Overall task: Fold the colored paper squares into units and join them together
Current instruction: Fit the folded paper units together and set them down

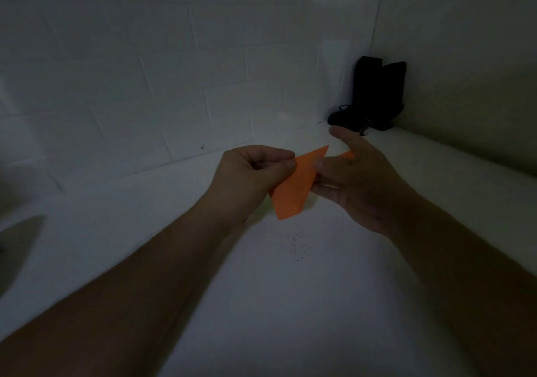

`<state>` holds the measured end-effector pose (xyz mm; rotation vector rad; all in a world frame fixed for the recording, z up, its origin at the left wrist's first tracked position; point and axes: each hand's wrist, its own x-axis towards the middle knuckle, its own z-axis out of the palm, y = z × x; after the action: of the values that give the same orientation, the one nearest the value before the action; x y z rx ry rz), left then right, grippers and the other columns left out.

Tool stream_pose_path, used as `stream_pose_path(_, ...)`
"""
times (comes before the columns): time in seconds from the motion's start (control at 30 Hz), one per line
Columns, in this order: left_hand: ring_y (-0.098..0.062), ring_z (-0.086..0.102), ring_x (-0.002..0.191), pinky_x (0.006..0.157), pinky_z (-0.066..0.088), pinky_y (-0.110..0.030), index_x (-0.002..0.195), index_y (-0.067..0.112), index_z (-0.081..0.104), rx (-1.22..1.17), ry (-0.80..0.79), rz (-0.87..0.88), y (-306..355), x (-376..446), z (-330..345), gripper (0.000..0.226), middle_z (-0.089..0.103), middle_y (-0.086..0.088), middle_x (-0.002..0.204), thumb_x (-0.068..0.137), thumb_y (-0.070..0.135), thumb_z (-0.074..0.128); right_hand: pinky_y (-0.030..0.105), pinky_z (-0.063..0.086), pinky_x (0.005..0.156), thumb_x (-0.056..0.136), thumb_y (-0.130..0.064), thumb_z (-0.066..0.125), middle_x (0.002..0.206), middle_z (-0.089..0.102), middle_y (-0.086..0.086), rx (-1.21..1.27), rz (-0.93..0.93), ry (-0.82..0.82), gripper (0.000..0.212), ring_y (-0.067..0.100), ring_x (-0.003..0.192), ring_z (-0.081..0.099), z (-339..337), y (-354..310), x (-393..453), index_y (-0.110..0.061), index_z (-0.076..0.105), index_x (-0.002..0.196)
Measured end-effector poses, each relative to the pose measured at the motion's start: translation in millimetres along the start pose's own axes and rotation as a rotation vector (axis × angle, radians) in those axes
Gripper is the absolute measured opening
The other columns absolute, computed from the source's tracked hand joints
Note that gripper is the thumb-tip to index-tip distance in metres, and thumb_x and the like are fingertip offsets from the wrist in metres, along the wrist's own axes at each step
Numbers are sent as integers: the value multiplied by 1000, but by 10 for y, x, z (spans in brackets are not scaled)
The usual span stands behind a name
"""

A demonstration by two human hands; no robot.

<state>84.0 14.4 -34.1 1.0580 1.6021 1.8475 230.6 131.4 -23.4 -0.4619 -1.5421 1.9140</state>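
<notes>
1. left hand pinches the orange paper at its upper left edge, fingers curled.
2. right hand holds the paper's right side, thumb on top, index finger lifted clear.
3. the paper, folded to a pointed shape, is held in the air above the white surface.
4. it looks light, thin and easily creased; best gripped along folded edges, not the tips.

Dim light falls on a white desk set in a corner. A white-painted brick wall rises behind it and a plain pale wall closes the right side. Dark objects, unclear in the gloom, stand in the corner; tiny dark specks dot the desk
</notes>
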Motion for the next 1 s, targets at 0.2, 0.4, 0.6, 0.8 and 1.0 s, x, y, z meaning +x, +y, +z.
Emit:
stream_pose_path(0.2, -16, 74, 78, 71, 57, -28, 93, 15, 78, -28, 12, -10, -1, 5, -5, 12, 79, -6, 83, 88, 4, 77, 42, 61, 77, 88, 5, 67, 73, 71, 8, -56, -3, 17, 79, 25, 86, 74, 12, 21, 9, -21, 32, 153)
stream_pose_path(0.4, -18, 75, 81, 75, 58, -32, 92, 16, 79, -32, 26, -6, -6, 9, -16, 12, 79, -7, 85, 88, 6, 78, 46, 62, 78, 86, 1, 71, 83, 77, 5, -81, 49, -44, 92, 26, 92, 75, 35, 78, -15, -35, 23, 156)
stream_pose_path(0.6, -19, 75, 81, 76, 59, -33, 93, 17, 78, -32, 36, -3, 5, 2, -1, 12, 79, -7, 86, 88, 6, 78, 44, 61, 78, 87, 1, 72, 83, 77, 5, -138, -3, -22, 94, 25, 92, 75, 40, 63, -15, -35, 21, 157)
stream_pose_path(0.8, -18, 76, 83, 78, 60, -32, 93, 17, 78, -51, 52, -10, 8, 8, -17, 11, 79, -5, 86, 88, 7, 78, 42, 61, 76, 87, 4, 70, 83, 75, 12, -169, -15, -39, 92, 25, 83, 74, 53, 55, -29, -29, 21, 158)
stream_pose_path(1.0, -24, 77, 89, 84, 62, -40, 97, 14, 78, -62, 73, -19, -7, 29, -29, 11, 79, -10, 91, 87, 9, 79, 39, 60, 72, 84, 4, 73, 95, 76, 16, -171, 49, -71, 102, 25, 84, 74, 60, 82, -61, -34, 15, 158)
